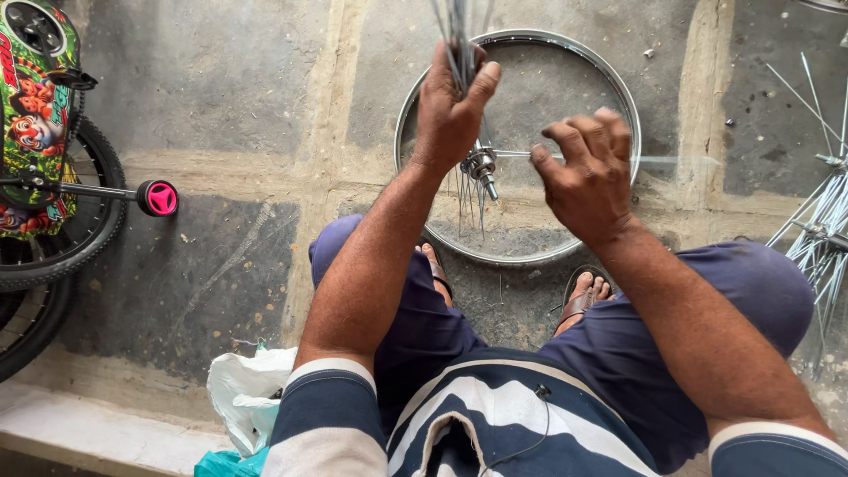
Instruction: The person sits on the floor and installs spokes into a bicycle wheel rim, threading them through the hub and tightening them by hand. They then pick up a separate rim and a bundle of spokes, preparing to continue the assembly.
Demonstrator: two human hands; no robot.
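A hub (481, 164) with loose spokes (466, 199) hanging from it sits over a bare rim (618, 88) that lies flat on the concrete floor (221, 115). The left hand (452, 110) grips a bunch of spokes upright above the hub; the right hand (587, 181), fingers curled, seems to pinch one spoke lying sideways, though blur hides the grip. A small bike (40, 150) stands far left, a white bag (247, 397) by the knee, more spokes (821, 221) at right.
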